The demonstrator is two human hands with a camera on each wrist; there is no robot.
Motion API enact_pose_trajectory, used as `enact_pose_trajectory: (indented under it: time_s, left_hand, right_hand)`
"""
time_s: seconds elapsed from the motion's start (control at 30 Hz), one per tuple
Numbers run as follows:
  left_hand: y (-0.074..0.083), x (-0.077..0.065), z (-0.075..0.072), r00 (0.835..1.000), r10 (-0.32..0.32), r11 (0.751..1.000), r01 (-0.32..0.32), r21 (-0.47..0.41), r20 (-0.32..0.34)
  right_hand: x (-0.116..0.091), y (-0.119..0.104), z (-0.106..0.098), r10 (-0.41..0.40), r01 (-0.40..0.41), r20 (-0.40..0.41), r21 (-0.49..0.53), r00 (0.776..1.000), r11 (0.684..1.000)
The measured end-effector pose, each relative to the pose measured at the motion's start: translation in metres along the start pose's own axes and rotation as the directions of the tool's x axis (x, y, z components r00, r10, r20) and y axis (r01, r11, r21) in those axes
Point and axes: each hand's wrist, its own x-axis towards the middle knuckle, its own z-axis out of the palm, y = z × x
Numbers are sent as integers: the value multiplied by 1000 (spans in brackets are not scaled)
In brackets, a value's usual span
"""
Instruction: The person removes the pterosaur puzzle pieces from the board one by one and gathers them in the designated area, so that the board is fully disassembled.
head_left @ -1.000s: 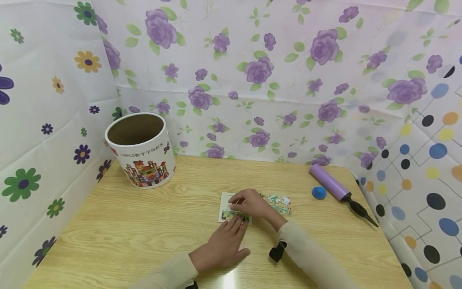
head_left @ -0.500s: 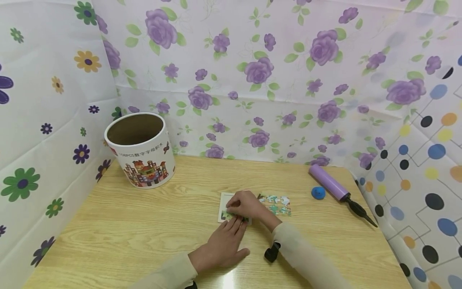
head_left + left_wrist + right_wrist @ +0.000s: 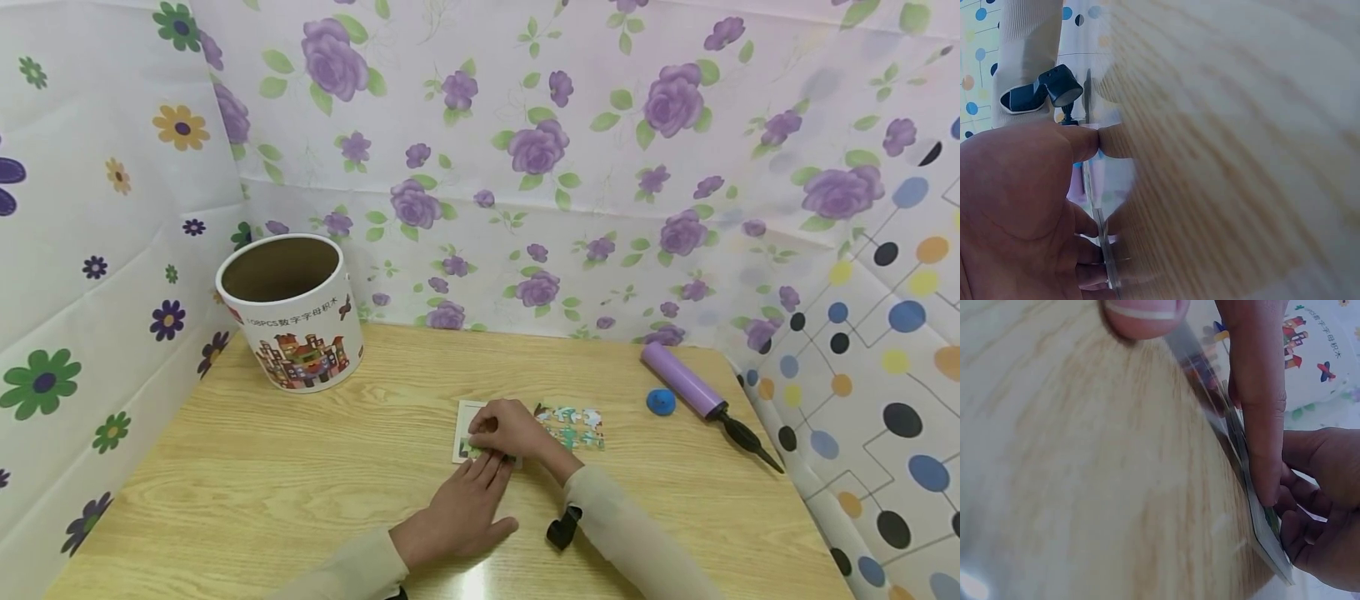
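Observation:
A pale puzzle board (image 3: pixel 463 422) lies on the table, its lower part covered with green puzzle pieces (image 3: pixel 467 451). My left hand (image 3: pixel 468 508) rests low in front of it, fingers straight and pressing the board's near part, thumb held out to the side. In the left wrist view, its fingers (image 3: pixel 1088 253) meet the board's thin edge. My right hand (image 3: pixel 510 429) bends over the board, thumb and fingers curled down at a green piece (image 3: pixel 1272 519). Its tips partly hide that piece. Loose puzzle pieces (image 3: pixel 572 427) lie right of the board.
A large white printed bucket (image 3: pixel 307 333) stands at the back left. Near the right edge lie a purple hand pump (image 3: pixel 684 379) and a small blue object (image 3: pixel 661 402). The wooden table (image 3: pixel 337 475) meets patterned cloth walls at the back and sides.
My right hand has shifted slightly left and down onto the board, its thumb and fingers drawing closer together. The left hand has stayed in place.

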Motion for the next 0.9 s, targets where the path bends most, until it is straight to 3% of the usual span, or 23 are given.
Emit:
enact_pose_trajectory:
  time_s: [0.43, 0.9]
  left_hand:
    - [1, 0, 0, 1000, -9, 1000, 9, -14, 18]
    - [-1, 1, 2, 1000, 10, 1000, -10, 1, -10]
  right_hand:
    - [-1, -2, -3, 30, -30, 1, 132, 1000, 991]
    - [-8, 5, -23, 88, -75, -102, 121, 991, 990]
